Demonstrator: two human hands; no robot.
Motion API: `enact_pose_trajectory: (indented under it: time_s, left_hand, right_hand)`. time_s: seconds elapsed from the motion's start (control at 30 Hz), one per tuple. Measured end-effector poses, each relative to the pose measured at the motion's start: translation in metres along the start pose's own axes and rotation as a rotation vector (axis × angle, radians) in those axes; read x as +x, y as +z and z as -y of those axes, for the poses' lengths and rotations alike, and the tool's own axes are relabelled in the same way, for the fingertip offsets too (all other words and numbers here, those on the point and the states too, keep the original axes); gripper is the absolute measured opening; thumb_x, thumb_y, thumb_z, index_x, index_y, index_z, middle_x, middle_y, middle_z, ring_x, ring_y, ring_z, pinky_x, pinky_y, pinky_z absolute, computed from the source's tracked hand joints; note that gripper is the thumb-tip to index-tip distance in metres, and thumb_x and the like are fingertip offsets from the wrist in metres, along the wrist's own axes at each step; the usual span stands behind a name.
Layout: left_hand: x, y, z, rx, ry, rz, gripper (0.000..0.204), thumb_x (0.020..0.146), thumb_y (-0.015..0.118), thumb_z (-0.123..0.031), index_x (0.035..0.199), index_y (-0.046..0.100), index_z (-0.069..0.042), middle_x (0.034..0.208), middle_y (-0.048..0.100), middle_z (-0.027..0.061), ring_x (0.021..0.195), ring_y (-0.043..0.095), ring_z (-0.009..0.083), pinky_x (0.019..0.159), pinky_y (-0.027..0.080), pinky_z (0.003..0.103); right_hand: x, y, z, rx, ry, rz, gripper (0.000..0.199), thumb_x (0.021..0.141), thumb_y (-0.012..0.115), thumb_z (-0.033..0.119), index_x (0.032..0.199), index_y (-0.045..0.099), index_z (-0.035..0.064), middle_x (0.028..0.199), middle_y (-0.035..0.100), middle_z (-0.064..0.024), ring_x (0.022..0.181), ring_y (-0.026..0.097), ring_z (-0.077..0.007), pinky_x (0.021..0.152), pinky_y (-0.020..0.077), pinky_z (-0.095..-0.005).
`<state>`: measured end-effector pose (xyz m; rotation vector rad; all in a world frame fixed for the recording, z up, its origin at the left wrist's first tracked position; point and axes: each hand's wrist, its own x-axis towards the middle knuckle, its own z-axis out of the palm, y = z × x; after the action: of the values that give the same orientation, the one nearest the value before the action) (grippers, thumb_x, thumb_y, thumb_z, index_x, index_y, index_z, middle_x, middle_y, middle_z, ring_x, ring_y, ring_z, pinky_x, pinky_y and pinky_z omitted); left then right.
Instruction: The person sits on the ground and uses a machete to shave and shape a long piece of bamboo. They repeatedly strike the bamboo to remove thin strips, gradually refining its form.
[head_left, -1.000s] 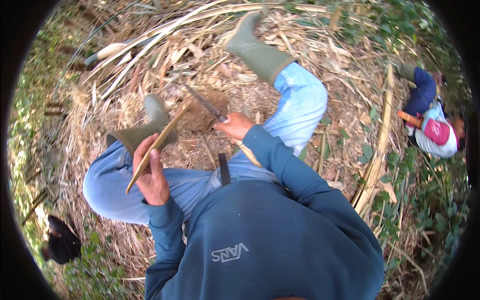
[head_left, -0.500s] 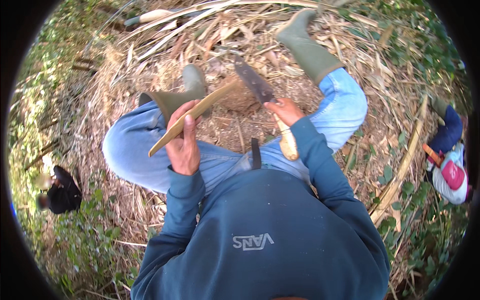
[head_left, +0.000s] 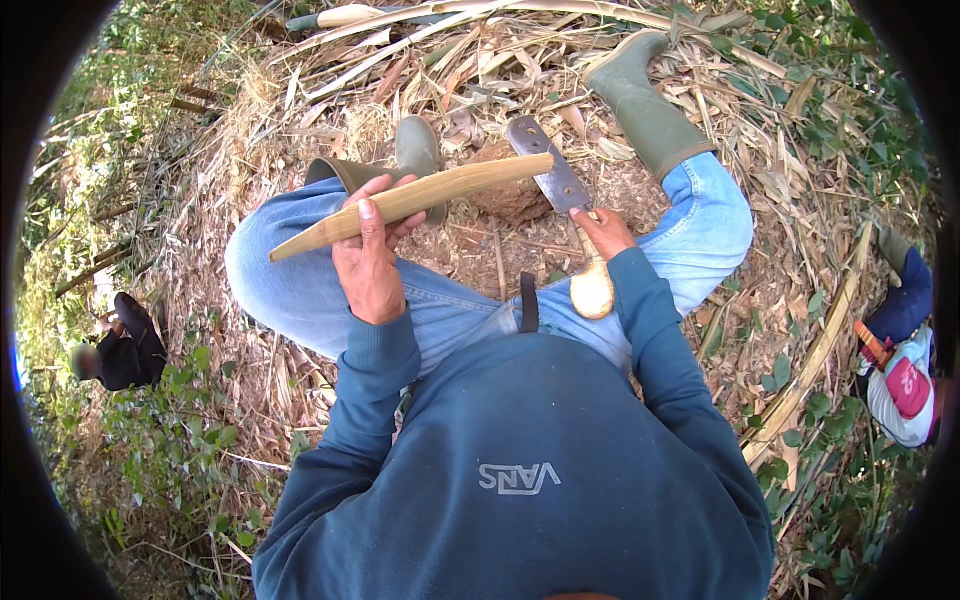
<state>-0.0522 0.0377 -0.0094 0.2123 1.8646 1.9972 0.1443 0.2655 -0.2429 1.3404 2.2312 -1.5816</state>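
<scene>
My left hand (head_left: 375, 250) grips a pale, curved piece of split wood (head_left: 440, 188), tapered to a point at its left end. The thumb lies on top and the fingers wrap beneath it. In my right hand (head_left: 605, 235) is a machete with a broad dark blade (head_left: 562, 182) pierced by several holes. Its pale handle (head_left: 592, 290) ends in a rounded knob toward my lap. The wood's right end overlaps the blade in view; whether they touch I cannot tell. Below the blade lies a reddish-brown lump (head_left: 510, 195) on the ground between my boots.
My green boots (head_left: 650, 115) and jeans (head_left: 300, 265) frame the work spot. Dry strips and shavings (head_left: 400, 75) cover the ground. A long split pole (head_left: 810, 355) lies at right. One person (head_left: 135, 345) is at far left, another (head_left: 900, 380) at far right.
The wood has turned closer to level, its broad face now toward me, and its right end has come across the blade. The machete blade has rolled to show its flat side. The whole view has shifted slightly.
</scene>
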Motion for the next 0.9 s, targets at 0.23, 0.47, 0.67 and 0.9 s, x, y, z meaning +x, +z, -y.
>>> enact_pose_trajectory:
  time_s: [0.23,0.47,0.67,0.9]
  left_hand:
    - [0.004,0.003,-0.002,-0.040,-0.014,-0.040,0.046,0.105,0.045,-0.034,0.126,0.050,0.006,0.115,0.065,0.0257,0.102,0.067,0.0266,0.084,0.058,0.033]
    - [0.002,0.000,0.001,-0.030,-0.023,-0.045,0.047,0.105,0.045,-0.035,0.125,0.052,0.006,0.114,0.066,0.0239,0.102,0.067,0.0250,0.083,0.058,0.032]
    - [0.005,0.001,0.002,0.024,-0.019,-0.021,0.050,0.106,0.041,-0.037,0.126,0.051,0.007,0.115,0.066,0.0252,0.103,0.068,0.0257,0.085,0.058,0.032]
    - [0.004,-0.002,0.003,0.023,-0.011,-0.017,0.050,0.105,0.043,-0.040,0.124,0.053,0.005,0.107,0.069,0.0245,0.095,0.069,0.0240,0.080,0.057,0.031]
  right_hand:
    - [-0.014,-0.017,0.033,0.022,0.033,0.112,0.074,0.083,0.068,0.057,0.112,0.062,-0.0109,0.106,0.065,-0.0247,0.099,0.061,-0.0275,0.090,0.0457,-0.0375]
    - [-0.019,-0.020,0.047,0.041,0.064,0.146,0.082,0.081,0.069,0.058,0.122,0.058,-0.0116,0.119,0.062,-0.0288,0.114,0.060,-0.0336,0.100,0.0431,-0.0378]
    - [-0.001,-0.001,0.002,0.003,-0.003,-0.003,0.070,0.082,0.069,0.057,0.112,0.065,-0.0073,0.104,0.069,-0.0236,0.098,0.065,-0.0304,0.090,0.0464,-0.0377]
    - [-0.002,-0.010,0.016,0.031,0.041,0.104,0.072,0.083,0.069,0.055,0.113,0.064,-0.0105,0.103,0.068,-0.0243,0.097,0.064,-0.0288,0.090,0.0464,-0.0368]
